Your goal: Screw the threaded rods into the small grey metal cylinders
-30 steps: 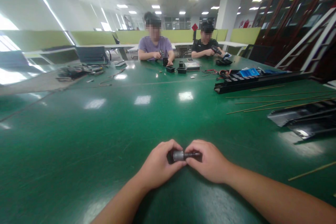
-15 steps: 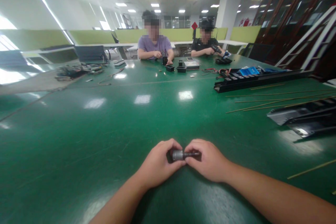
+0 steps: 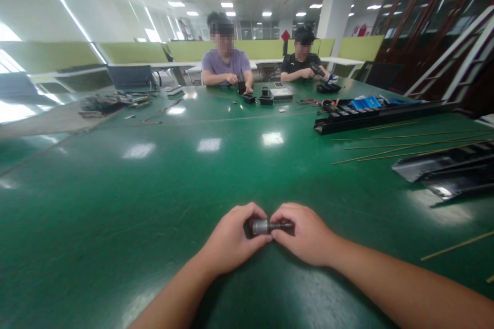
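Observation:
Close to the table's near side, both hands meet around a short grey metal cylinder with a thin dark ridged shaft (image 3: 261, 226); its exact kind is unclear. My left hand (image 3: 234, 239) curls its thumb and fingers round the cylinder end, and that end is partly hidden in a dark shadow. My right hand (image 3: 304, 234) closes with thumb and fingertips at the shaft side, covering the shaft's tip. The part lies sideways between the hands, low over the green table (image 3: 162, 205). The fingertips of the two hands almost touch.
Thin yellowish rods (image 3: 386, 147) and black metal channels (image 3: 459, 177) lie to the right. Beyond them is a long black rail (image 3: 347, 122) with a blue packet (image 3: 366, 103). Two people sit across the table behind small black parts (image 3: 266, 97). Tangled items (image 3: 104, 105) lie far left.
Hands and part hold practically the same pose. The whole view has shifted very slightly.

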Motion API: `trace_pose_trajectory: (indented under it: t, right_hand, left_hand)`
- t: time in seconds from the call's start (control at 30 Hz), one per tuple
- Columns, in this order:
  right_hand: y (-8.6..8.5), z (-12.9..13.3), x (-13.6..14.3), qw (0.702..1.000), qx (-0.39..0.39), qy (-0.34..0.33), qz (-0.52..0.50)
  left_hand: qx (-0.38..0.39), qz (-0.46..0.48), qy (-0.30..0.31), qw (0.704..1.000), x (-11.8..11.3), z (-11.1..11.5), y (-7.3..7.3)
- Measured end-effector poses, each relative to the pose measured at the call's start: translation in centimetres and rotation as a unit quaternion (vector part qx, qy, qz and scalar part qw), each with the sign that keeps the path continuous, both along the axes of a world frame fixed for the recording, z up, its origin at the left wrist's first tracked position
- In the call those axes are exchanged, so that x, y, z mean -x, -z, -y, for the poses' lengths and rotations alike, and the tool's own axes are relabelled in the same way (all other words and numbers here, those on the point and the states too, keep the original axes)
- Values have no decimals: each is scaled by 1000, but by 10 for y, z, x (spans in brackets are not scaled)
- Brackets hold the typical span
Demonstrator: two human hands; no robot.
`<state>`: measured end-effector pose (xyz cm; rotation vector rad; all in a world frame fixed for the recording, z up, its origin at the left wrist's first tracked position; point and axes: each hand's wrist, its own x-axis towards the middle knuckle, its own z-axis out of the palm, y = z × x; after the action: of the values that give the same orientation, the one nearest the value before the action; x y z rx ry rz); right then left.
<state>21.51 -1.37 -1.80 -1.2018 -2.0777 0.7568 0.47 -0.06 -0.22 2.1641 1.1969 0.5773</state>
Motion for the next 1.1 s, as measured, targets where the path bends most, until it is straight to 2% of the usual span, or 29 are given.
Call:
trace_pose_trajectory:
  t: [1.1]
  right_hand:
    - [-3,0,0,1000,-10,-3,17]
  left_hand:
    - [-8,-19,12,1000,-2,-1,-4]
